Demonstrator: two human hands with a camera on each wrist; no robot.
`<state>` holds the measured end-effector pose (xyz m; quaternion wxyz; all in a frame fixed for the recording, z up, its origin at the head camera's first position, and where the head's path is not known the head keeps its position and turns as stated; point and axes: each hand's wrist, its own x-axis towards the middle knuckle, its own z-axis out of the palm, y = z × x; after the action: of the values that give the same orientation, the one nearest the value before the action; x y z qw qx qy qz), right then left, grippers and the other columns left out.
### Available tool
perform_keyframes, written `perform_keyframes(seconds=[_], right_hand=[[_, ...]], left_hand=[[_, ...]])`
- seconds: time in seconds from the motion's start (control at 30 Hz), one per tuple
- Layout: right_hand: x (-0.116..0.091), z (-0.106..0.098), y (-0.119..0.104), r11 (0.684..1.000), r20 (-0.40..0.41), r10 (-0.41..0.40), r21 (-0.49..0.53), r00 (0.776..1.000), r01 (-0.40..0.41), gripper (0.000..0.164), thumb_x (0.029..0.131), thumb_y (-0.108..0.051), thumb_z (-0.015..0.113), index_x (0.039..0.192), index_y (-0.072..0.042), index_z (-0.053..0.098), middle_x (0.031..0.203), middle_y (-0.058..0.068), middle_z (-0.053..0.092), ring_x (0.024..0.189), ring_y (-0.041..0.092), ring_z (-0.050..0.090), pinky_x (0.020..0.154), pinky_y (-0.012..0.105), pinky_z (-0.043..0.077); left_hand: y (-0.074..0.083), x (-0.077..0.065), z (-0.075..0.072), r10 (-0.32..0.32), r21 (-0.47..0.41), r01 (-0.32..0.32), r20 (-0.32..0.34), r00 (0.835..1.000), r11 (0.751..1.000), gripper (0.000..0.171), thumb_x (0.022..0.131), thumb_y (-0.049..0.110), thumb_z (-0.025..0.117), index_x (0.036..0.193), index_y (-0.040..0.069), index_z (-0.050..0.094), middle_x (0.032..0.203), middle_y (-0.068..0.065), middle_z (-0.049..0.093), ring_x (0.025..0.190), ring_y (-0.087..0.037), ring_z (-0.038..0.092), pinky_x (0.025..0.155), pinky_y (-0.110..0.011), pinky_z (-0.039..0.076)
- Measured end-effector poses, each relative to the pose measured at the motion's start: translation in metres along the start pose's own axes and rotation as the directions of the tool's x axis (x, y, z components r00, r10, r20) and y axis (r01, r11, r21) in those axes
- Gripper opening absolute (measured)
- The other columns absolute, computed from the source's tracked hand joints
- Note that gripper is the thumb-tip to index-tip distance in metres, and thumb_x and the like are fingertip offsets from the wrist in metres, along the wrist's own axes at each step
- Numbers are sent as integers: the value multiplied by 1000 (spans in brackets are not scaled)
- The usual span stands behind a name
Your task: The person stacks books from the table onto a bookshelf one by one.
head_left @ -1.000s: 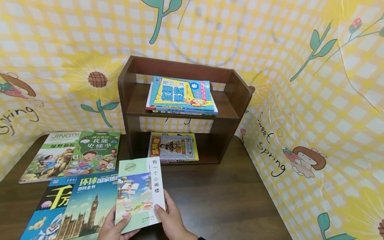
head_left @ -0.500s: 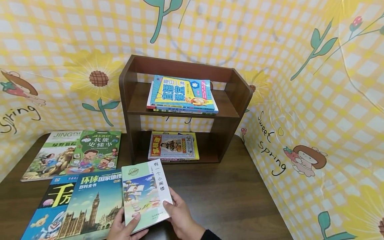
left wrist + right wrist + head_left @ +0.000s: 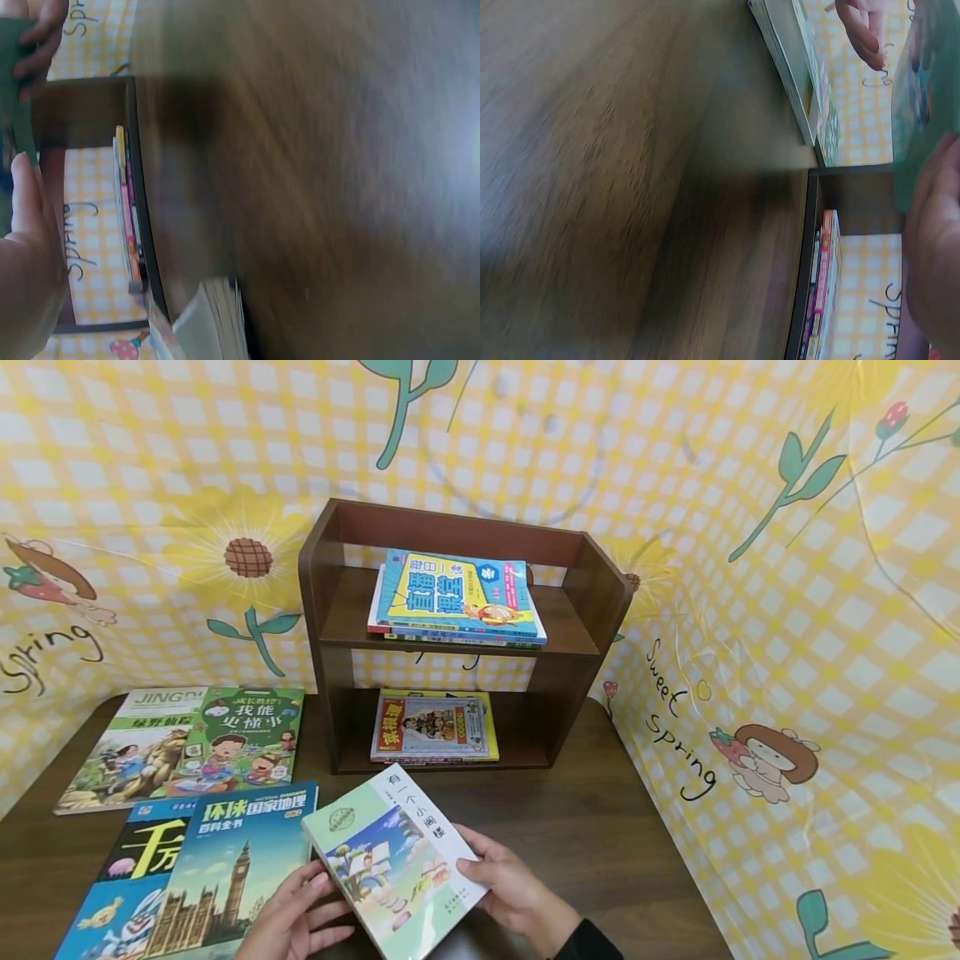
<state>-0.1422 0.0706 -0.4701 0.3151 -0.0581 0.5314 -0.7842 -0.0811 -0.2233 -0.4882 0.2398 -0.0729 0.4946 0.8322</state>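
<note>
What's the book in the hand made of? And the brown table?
The book looks like paper with a smooth card cover: flat, crisp-edged, printed. The table seems wood or wood-look board, slightly glossy: streaky grain and glare show.

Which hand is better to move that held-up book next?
The right hand, probably: it holds the book by its right edge, while the left hand is open beside the other edge.

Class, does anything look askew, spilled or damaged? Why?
Nothing looks spilled or damaged. Slightly askew: the upper-shelf stack, whose edges don't line up, and the clock-tower book, which overlaps the blue rabbit book. The green book slants in the right hand.
</note>
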Motion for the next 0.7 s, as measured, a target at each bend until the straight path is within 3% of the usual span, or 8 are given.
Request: perform_keyframes(seconds=[0.23,0.47,0.53,0.63,0.7], right_hand=[[-12,-21,-10,999,136,40,-23,990,-38,56,95,-3,52,149,-3,35,115,4,67,96,15,67,82,27,55],[-13,-37,-17,997,327,79,-49,942,-67,51,97,-2,47,148,-7,39,119,0,66,100,13,66,83,26,54],[-12,-39,-19,995,364,96,-71,927,-75,51,98,-1,45,147,-8,40,118,-1,66,99,12,66,83,25,54],[-11,-42,-23,991,382,120,-105,916,-86,49,97,0,44,146,-8,43,116,-3,67,97,10,66,82,24,54],[-10,-44,-25,987,376,139,-123,916,-99,49,97,0,45,145,-8,44,114,-3,68,96,10,66,82,23,54]], left_hand=[[13,0,-10,53,24,-55,58,997,998,77,105,21,38,148,7,-24,119,3,59,112,-22,61,99,-52,46],[18,1,-5,75,42,-83,154,985,996,59,100,5,46,142,35,17,122,3,55,111,-18,61,94,-37,50],[17,1,-3,75,47,-86,198,977,995,70,99,2,48,148,34,11,125,6,55,113,-18,60,95,-38,50],[17,3,1,57,61,-74,242,969,995,87,97,1,52,154,22,-10,129,10,53,116,-17,58,96,-38,50],[16,4,4,53,71,-75,270,961,995,96,95,1,55,150,11,-24,130,11,53,118,-17,57,98,-38,49]])
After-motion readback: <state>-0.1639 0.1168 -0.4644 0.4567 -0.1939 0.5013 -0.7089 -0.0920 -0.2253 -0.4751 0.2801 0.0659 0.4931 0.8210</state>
